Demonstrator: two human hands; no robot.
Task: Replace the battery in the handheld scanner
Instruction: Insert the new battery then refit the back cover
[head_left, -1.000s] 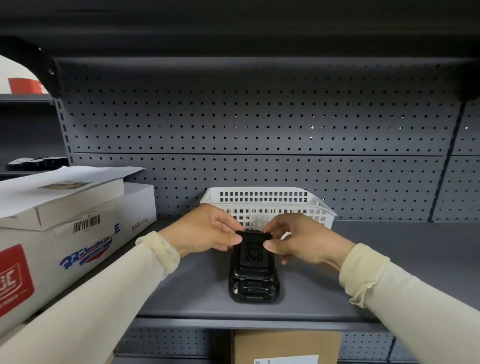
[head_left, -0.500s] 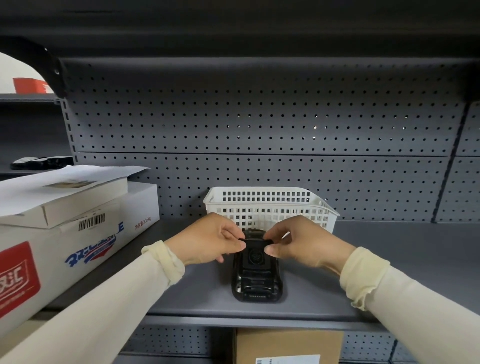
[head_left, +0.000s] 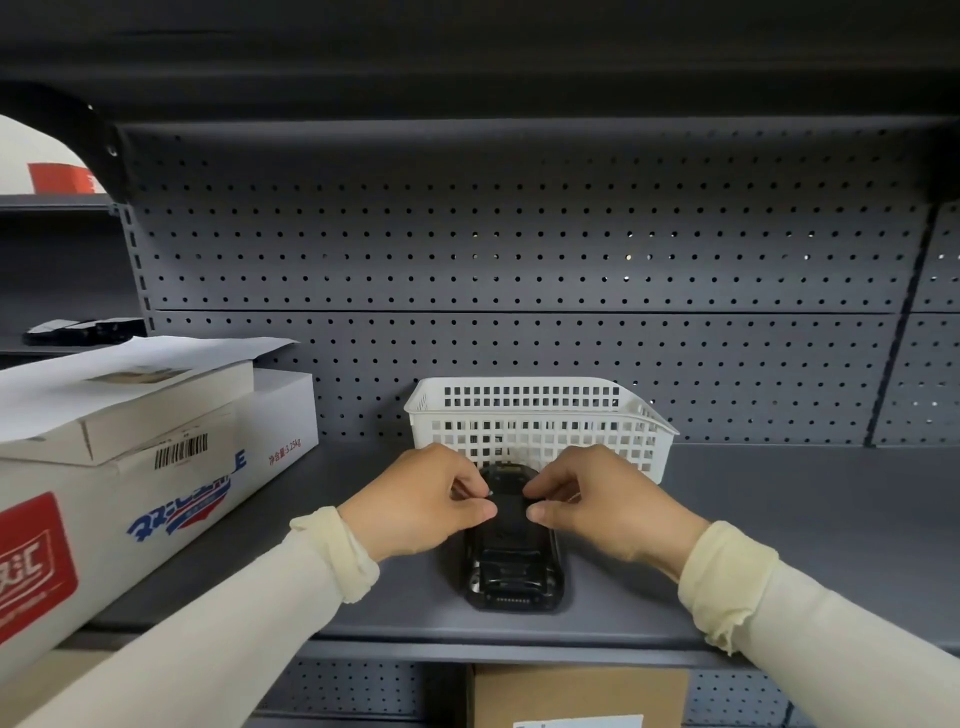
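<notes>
A black handheld scanner (head_left: 511, 569) lies back side up on the grey shelf (head_left: 779, 545), its long axis pointing away from me. My left hand (head_left: 421, 501) and my right hand (head_left: 602, 499) pinch a black rectangular piece (head_left: 510, 508), either the battery or its cover, from both sides over the scanner's upper half. Thumbs and fingertips press its left and right edges. The scanner's far end shows a yellowish spot (head_left: 506, 472) between my hands. Whether the piece is seated or lifted is unclear.
A white slotted plastic basket (head_left: 540, 415) stands right behind the scanner against the pegboard back wall. White cardboard boxes (head_left: 130, 467) fill the shelf's left side. A brown box (head_left: 576, 693) sits on the shelf below. The shelf's front edge runs just under the scanner.
Both hands have slid toward me along the scanner and closed in on the black piece at its middle. The scanner's far end, covered before, now shows.
</notes>
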